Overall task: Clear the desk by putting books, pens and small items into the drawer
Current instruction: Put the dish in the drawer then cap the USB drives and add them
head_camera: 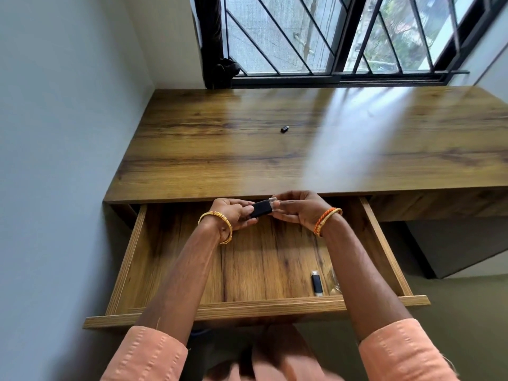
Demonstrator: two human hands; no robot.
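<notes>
Both hands hold one small black device with a clear cap (262,209) above the back of the open wooden drawer (380,237). My left hand (235,214) grips its black body. My right hand (298,209) pinches the clear-capped end. A black USB stick (317,283) lies inside the drawer near its front right corner. On the wooden desk top (220,149) a small black item (284,129) lies alone near the middle.
A grey wall runs along the desk's left side. A barred window (343,37) stands behind the desk, with a dark curtain (211,39) at its left. Something clear (336,281) lies in the drawer beside my right forearm.
</notes>
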